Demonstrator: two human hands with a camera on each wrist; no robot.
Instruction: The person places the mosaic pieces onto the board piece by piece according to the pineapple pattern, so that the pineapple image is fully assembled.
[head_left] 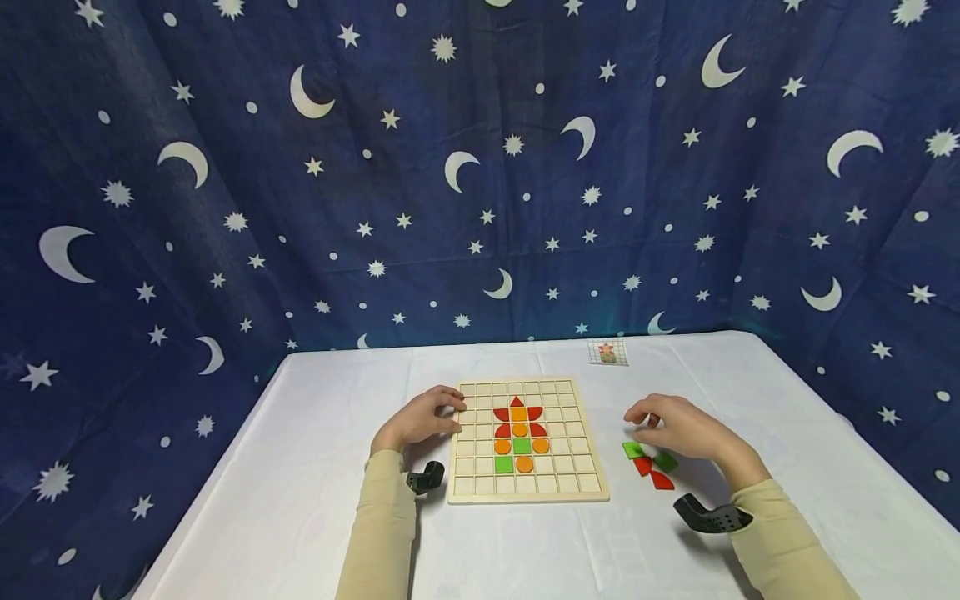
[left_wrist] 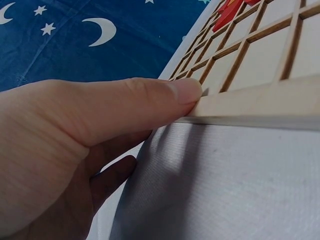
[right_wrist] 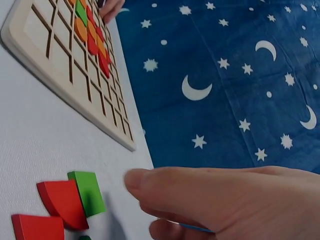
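In the head view my left hand (head_left: pixel 422 417) is at the left edge of a wooden grid board (head_left: pixel 480 485), fingertips and thumb resting at its rim. The left wrist view shows the thumb (left_wrist: pixel 145 100) straight against the board's edge. On the board a figure is laid out: a red triangle (head_left: pixel 517 402), an orange square (head_left: pixel 517 414), red quarter circles, orange circles (head_left: pixel 524 464) and green squares (head_left: pixel 504 464). My right hand (head_left: pixel 686 427), loosely bent with no piece visible in it, hovers over loose green pieces (head_left: pixel 633 450) and red pieces (head_left: pixel 662 481) right of the board.
A small card (head_left: pixel 607 352) with a printed coloured figure lies near the back edge of the white-covered table (head_left: pixel 300 500). Behind the table hangs a dark blue curtain (head_left: pixel 420 208) with moons and stars. Each wrist wears a black device (head_left: pixel 712 517).
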